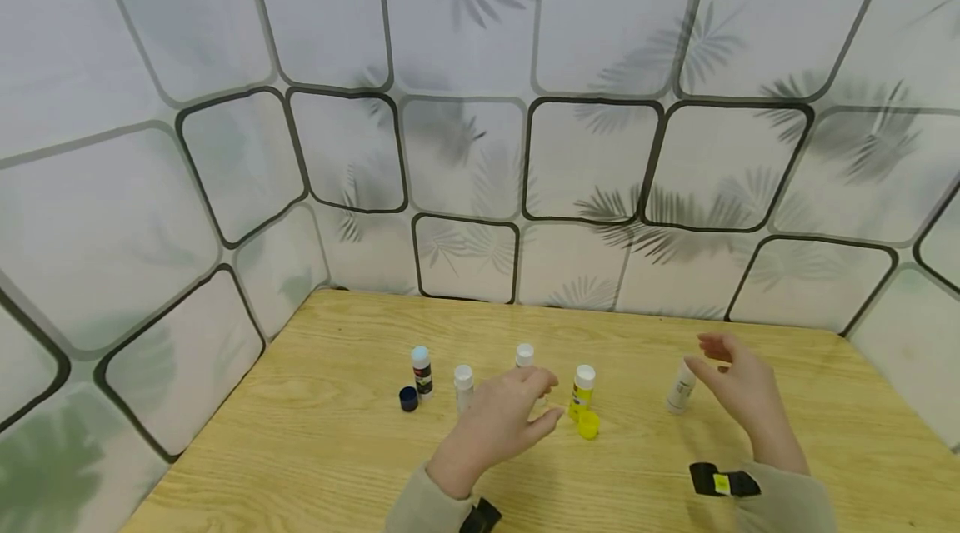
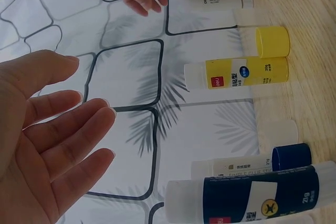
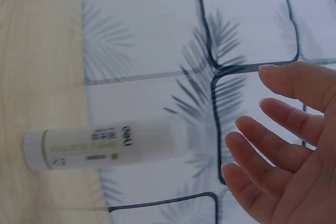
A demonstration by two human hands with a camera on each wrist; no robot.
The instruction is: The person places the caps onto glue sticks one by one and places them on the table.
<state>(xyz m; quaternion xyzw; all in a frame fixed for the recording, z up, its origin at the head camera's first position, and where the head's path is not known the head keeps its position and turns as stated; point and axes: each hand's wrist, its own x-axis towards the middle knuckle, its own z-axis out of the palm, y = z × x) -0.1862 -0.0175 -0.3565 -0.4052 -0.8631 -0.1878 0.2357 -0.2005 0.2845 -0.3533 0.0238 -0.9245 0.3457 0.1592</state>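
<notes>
My left hand (image 1: 502, 420) hangs over the middle of the table with loosely bent fingers and holds nothing. It partly covers two upright glue sticks, a left one (image 1: 463, 383) and a farther one (image 1: 524, 355). Right of it stands a yellow glue stick (image 1: 582, 393), a yellow cap (image 1: 588, 425) beside it. In the left wrist view, a navy glue stick (image 2: 278, 195) is nearest, with a dark blue cap (image 2: 292, 157) by it. My right hand (image 1: 750, 391), its fingers loosely spread and holding nothing, is beside the top of a white glue stick (image 1: 680, 391), labelled deli in the right wrist view.
A dark-labelled tube with a pale blue top (image 1: 422, 373) stands at the left, another dark blue cap (image 1: 408, 399) beside it. The wooden table (image 1: 300, 450) ends at patterned curtains (image 1: 465, 158) behind and on both sides.
</notes>
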